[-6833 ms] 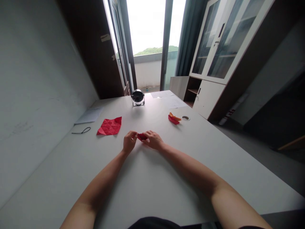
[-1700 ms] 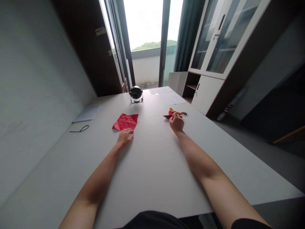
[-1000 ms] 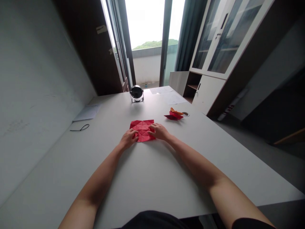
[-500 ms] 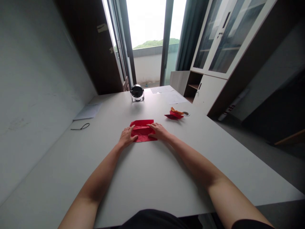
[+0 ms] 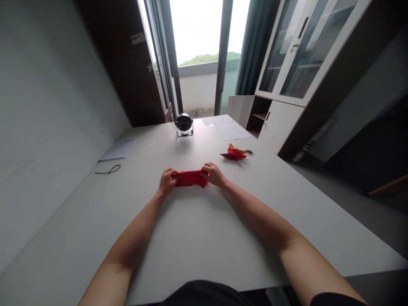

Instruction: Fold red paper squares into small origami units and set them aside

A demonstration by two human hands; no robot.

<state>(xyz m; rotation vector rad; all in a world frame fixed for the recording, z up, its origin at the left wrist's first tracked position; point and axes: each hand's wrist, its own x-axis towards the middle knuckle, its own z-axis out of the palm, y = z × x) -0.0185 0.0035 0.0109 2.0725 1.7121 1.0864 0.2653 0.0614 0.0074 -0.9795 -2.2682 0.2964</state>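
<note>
A sheet of red paper (image 5: 188, 179), folded over into a narrow strip, is between my hands on the white table (image 5: 204, 238). My left hand (image 5: 167, 181) pinches its left end, thumb on the near face. At the right end, my right hand (image 5: 213, 174) grips the upper corner between thumb and fingers. A small flap of the paper hangs down at the lower right. The fingers behind the fold are partly hidden.
Beyond my right hand lie folded red and orange paper pieces (image 5: 234, 153) beside a roll of tape (image 5: 250, 153). A round black-and-silver device (image 5: 184, 124) stands farther back. Leftward are a black cable tie (image 5: 110, 169) and paper sheets (image 5: 117, 149). More sheets (image 5: 234, 130) lie at the far right.
The red paper lay opened out with creases showing; now it is folded over into a narrower strip. Both hands have closed from resting on its sides to pinching its ends.
</note>
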